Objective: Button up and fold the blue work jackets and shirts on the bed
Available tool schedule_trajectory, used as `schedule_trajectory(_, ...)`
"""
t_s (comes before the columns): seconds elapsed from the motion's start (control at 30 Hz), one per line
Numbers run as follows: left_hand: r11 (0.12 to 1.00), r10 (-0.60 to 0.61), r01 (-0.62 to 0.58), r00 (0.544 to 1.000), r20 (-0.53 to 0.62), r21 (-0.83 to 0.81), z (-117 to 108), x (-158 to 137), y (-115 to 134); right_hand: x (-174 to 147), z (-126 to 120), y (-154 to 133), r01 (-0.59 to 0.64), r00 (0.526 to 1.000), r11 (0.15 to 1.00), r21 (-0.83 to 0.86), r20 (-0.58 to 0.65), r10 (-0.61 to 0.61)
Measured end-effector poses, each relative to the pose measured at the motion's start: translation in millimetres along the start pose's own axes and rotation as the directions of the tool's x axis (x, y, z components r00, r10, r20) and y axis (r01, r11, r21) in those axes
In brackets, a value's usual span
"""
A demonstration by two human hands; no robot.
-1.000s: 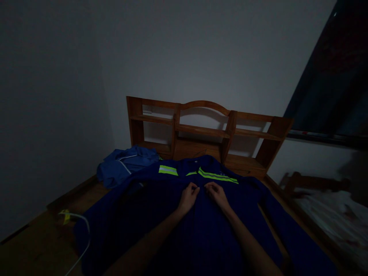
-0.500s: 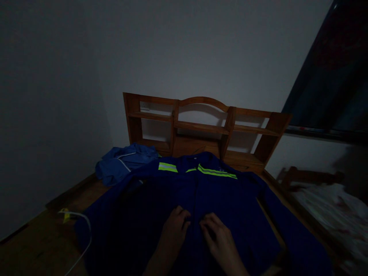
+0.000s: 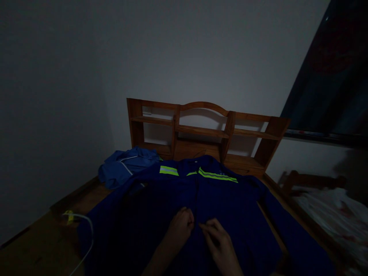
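Note:
A dark blue work jacket with yellow-green and grey reflective strips lies spread face up, its collar away from me and its sleeves out to the sides. My left hand is closed at the jacket's front opening, fingers curled under and pinching the cloth. Just right of the opening, my right hand is closed too, thumb and fingertips pinched on the front edge. The two hands are a short gap apart. Dim light hides the fastening and the exact bit of cloth between the fingertips.
Behind the jacket stands a wooden headboard with shelves. A lighter blue garment lies crumpled at the back left. A white cable with a yellow tag runs along the left. Pale bedding and a dark curtain are on the right.
My left fingers have curled in tighter and moved right to the front opening. The right hand has drawn its fingertips together at the edge. The view has tilted slightly upward.

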State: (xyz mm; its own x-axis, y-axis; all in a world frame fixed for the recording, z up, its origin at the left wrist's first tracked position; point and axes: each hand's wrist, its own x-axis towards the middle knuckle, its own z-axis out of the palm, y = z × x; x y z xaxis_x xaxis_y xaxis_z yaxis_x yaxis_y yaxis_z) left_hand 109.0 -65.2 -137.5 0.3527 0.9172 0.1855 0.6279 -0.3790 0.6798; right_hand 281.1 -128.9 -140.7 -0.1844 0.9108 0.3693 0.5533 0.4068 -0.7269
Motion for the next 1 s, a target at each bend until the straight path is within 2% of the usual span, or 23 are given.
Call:
schedule_trajectory(0.07, 0.999, -0.018, 0.017, 1.000, -0.024, -0.049, -1.6, 1.3, 5.4, 1.0, -3.4, 0.4, -0.007, 1.000, 0.995, 0.103, -0.011, 0.008)
schedule_trajectory(0.17, 0.974, -0.065, 0.052, 0.996, -0.055, -0.219, 0.4, 1.1, 15.9, 3.8, -9.4, -1.5, -0.011, 1.000, 0.983, 0.184, -0.020, 0.015)
schedule_trajectory(0.33, 0.833, -0.079, 0.038, 0.996, -0.051, -0.552, 17.0, -0.2, 21.3, 5.7, -12.3, -0.6, -0.022, 0.998, 0.970, 0.241, -0.052, 0.035)
schedule_trajectory(0.43, 0.759, -0.042, 0.005, 0.998, -0.040, -0.651, 23.0, -1.1, 17.7, 3.9, -8.8, 3.7, -0.005, 0.996, 0.972, 0.233, -0.087, 0.026)
schedule_trajectory(0.67, 0.725, -0.010, 0.001, 1.000, -0.008, -0.689, 20.9, -4.4, 9.5, 4.1, -0.1, 8.4, 0.021, 0.984, 0.986, 0.167, -0.178, 0.009)
schedule_trajectory(0.83, 0.761, 0.032, -0.024, 1.000, 0.001, -0.648, 21.3, -6.6, 4.6, 10.4, -2.7, 4.5, -0.036, 0.984, 0.985, 0.171, -0.169, 0.065)
schedule_trajectory(1.0, 0.755, 0.056, -0.040, 0.998, 0.003, -0.655, 22.1, -7.4, 2.1, 10.1, -1.0, 3.7, -0.031, 0.978, 0.985, 0.169, -0.199, 0.065)
